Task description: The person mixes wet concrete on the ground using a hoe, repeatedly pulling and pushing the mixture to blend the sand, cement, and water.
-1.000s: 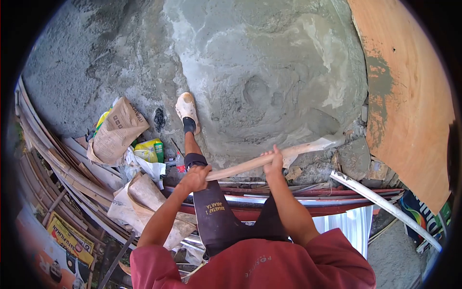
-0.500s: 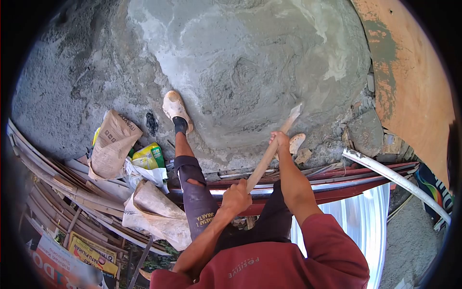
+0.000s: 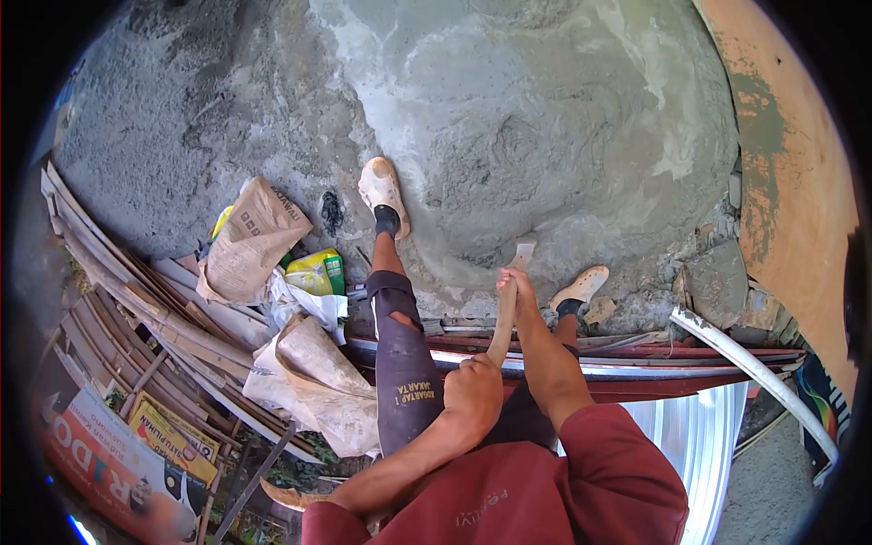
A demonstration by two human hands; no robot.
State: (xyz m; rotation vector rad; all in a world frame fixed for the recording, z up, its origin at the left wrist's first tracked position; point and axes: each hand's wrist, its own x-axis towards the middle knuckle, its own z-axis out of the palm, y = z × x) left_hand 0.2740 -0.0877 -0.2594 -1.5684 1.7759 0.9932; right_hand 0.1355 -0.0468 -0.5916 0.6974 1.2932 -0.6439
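Observation:
My right hand (image 3: 516, 289) is wrapped round the upper part of a long wooden-handled tool (image 3: 505, 320). Lower down, near my body, my left hand (image 3: 474, 392) grips the same handle. The tool's pale far end (image 3: 524, 252) lies at the near edge of a wide patch of wet grey cement (image 3: 563, 173); I cannot make out what kind of head it has. My feet stand apart in light clogs, the left clog (image 3: 383, 193) at the cement's left edge and the right clog (image 3: 584, 283) on its near side.
Left of my legs lie a brown paper sack (image 3: 254, 241), a yellow-green bag (image 3: 313, 272) and a crumpled pale sack (image 3: 313, 381). An orange-brown board (image 3: 790, 154) borders the right. A white pipe (image 3: 754, 350) slants near shiny metal sheeting (image 3: 699, 427). Red-edged metal strips run beneath my legs.
Both hands have drawn the tool back toward my body, its far end shifting left and nearer. The whole view has moved, so the surroundings sit farther right.

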